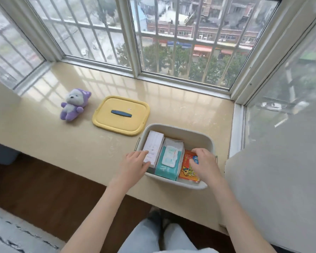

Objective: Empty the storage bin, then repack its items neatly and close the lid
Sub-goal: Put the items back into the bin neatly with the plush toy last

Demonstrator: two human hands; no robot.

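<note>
Left hand point(135, 161) pinching; right hand point(204, 161) fingers curled; arms extended.

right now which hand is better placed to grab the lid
Probably left. The lid lies on the sill left of the bin, nearer the left hand, which pinches the white box. The right hand is on the orange pack at the bin's right end and would have to cross.
</note>
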